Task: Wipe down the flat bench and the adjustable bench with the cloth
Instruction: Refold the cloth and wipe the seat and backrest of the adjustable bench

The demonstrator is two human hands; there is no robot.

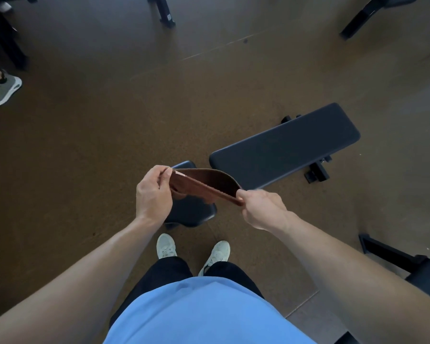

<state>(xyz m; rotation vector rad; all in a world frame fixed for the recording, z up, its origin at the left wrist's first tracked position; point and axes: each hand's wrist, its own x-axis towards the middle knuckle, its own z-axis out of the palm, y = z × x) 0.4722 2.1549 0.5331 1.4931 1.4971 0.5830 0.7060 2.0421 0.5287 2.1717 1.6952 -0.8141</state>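
Cloth, brown, pinched taut between left hand and right hand above adjustable bench; recommend folding flat before wiping pad.

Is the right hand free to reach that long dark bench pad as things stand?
Probably yes. The right hand pinches one end of the cloth, the left hand the other, but nothing lies between it and the pad just beyond.

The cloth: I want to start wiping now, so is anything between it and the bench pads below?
Nothing visible. Both hands, left hand and right hand, hold the brown cloth stretched above the small seat pad; the long back pad beside it lies bare, with nothing on it.
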